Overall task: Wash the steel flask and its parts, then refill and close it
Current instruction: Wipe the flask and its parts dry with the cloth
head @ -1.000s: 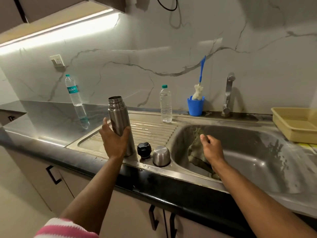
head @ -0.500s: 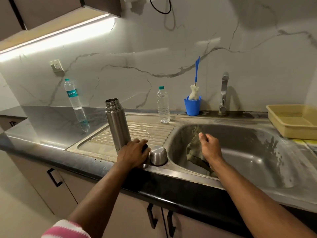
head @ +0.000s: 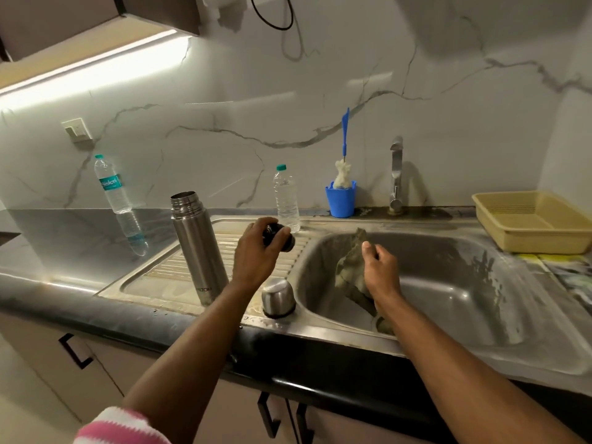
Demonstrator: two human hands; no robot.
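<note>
Head view: black stopper (head: 279,237) pinched in left hand (head: 256,254) fingers (head: 281,233).

A home kitchen: a stainless-steel sink with ribbed drainboard (head: 179,267) is set into a dark polished stone countertop (head: 64,238), backed by a white marble-veined wall (head: 224,107). A chrome single-lever tap (head: 396,174) rises behind the basin, beside a blue plastic cup holding a blue-handled bottle brush (head: 341,197). Brown wall cabinets with an under-cabinet light strip (head: 93,68) hang above, and handled cupboard doors (head: 77,350) sit below.
</note>
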